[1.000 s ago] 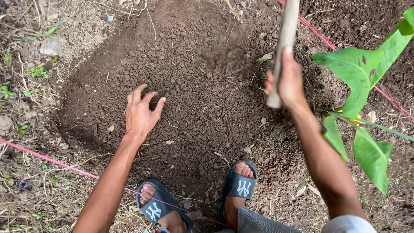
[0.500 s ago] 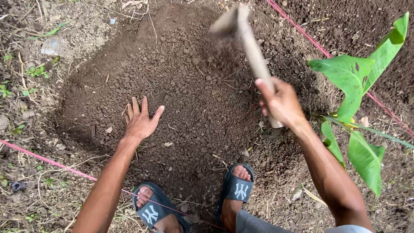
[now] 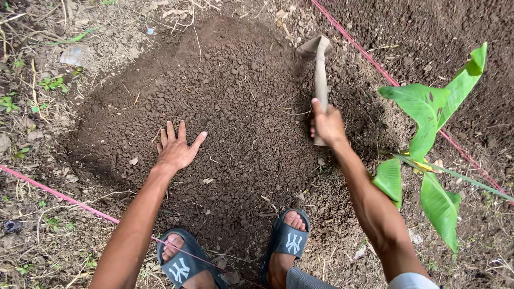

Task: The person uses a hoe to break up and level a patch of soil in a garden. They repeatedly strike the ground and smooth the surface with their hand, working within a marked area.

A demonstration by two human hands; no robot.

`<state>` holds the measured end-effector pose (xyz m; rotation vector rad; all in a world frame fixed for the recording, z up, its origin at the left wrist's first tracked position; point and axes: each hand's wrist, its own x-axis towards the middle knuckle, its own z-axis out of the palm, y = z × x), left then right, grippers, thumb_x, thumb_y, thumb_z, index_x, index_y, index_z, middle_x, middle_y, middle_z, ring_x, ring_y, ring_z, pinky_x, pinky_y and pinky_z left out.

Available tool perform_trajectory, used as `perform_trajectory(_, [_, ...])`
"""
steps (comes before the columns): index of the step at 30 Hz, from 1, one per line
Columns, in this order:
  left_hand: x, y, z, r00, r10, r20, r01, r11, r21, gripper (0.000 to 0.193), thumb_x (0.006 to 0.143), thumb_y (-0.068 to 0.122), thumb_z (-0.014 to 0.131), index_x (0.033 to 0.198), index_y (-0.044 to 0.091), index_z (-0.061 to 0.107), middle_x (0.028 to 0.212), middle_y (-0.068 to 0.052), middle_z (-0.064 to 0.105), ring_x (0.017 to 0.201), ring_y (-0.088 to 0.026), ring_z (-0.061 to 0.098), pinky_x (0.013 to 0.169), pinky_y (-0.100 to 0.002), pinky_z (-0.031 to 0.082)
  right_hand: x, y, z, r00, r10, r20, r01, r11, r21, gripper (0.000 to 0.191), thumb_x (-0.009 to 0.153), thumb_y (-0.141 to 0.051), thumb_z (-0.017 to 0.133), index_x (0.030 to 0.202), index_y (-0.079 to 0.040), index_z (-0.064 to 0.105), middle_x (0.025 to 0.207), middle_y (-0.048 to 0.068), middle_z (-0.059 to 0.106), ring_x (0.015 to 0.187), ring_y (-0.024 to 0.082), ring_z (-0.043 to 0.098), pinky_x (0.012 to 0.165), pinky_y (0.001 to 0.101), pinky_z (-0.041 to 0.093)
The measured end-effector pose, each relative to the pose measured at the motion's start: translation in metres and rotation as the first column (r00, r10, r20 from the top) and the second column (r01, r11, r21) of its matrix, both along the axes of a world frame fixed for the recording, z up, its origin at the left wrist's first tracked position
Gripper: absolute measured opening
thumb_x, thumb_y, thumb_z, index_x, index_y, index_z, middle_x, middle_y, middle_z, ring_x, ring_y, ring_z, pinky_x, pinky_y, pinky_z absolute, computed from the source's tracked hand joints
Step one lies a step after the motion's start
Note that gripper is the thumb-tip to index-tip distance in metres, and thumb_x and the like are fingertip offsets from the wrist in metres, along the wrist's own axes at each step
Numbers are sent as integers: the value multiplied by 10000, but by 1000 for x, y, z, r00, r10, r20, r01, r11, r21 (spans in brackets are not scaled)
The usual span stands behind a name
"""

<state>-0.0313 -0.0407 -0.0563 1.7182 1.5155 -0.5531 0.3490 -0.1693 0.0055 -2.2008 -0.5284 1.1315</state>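
My right hand [image 3: 327, 124] grips the wooden handle of a small hoe [image 3: 320, 75], whose blade end rests on the far right part of a round patch of loose dark soil [image 3: 225, 107]. My left hand [image 3: 175, 150] is spread flat with fingers apart, hovering over or touching the soil at the patch's near left. It holds nothing. Both my feet in dark slide sandals [image 3: 286, 241] stand at the near edge of the patch.
A young plant with broad green leaves [image 3: 428, 128] stands right of my right arm. A pink string [image 3: 53, 194] runs across the ground at lower left, another pink string [image 3: 364, 51] at upper right. Dry grass and litter surround the soil.
The hoe swung from upright down and forward until its blade met the soil at the far right. My left hand opened flat and shifted slightly toward me.
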Motion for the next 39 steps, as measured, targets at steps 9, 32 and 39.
perform_trajectory(9, [2,4,-1,1000,-15,-9,15,999,-48,1067,820,876,241,1627,214,21,1685,-157,-123,1551,-387,-93,1235,-617,47,9,2,30,959,-88,270,-143,671,728,397,1142,-440,393,1067,-55,453,688,11,559,494,113,581,404,267,522])
perform_trajectory(32, [5,13,5,1000,-6,16,7,998,-55,1067,830,866,282,1632,200,57,1684,-178,-103,1547,-418,-67,1229,-648,69,-8,13,-16,994,26,110,-62,937,344,471,1079,-454,304,919,-54,492,572,39,540,395,148,552,314,305,501])
perform_trajectory(39, [4,7,5,1000,-9,15,9,999,-37,1057,837,859,301,1634,206,62,1692,-167,-89,1555,-409,-55,1237,-636,72,5,-4,13,998,-30,53,19,980,199,505,1079,-503,353,997,-50,561,610,22,582,417,112,564,327,265,507])
